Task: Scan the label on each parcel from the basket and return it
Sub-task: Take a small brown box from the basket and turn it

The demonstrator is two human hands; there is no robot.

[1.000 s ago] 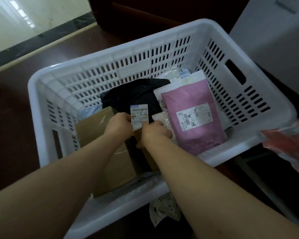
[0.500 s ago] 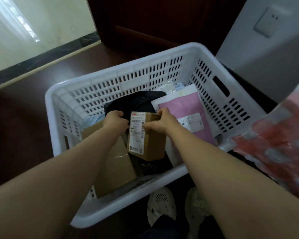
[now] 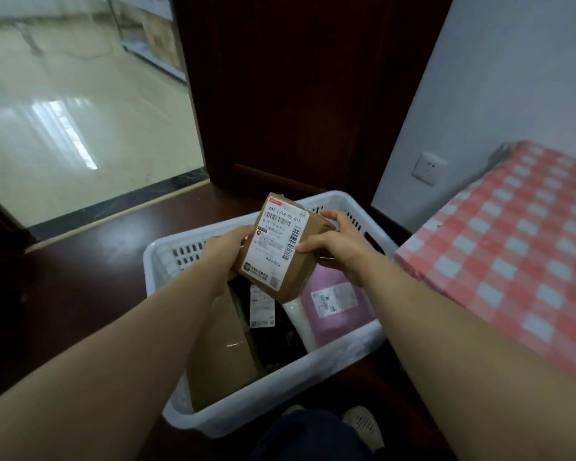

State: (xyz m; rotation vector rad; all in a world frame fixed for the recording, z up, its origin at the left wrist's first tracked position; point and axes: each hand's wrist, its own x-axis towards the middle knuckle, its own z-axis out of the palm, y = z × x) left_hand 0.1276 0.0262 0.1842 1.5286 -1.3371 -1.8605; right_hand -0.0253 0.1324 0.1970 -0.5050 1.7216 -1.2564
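From the head view, both hands hold a small brown box [image 3: 288, 251] up above the white basket [image 3: 333, 357], its white label [image 3: 276, 242] turned toward the person and tilted a little. The left hand [image 3: 225, 251] is curled around the box's left edge, fingers tucked behind it out of sight. The right hand [image 3: 338, 246] grips the right side, thumb pressed on the front edge near the barcode and the other fingers spread loosely over the top and back. Down in the basket a larger brown carton [image 3: 218, 354] sits at the left, a black bag [image 3: 276, 341] with a white tag lies in the middle, and a pink mailer [image 3: 340, 304] with its own label lies to the right, over a white packet. The basket rests on a dark floor [image 3: 64, 294], close to a red and white checked cloth [image 3: 512, 261] on the right. A wall socket [image 3: 428, 169] shows on the pale wall behind, and a light shoe [image 3: 363, 427] pokes out below the basket
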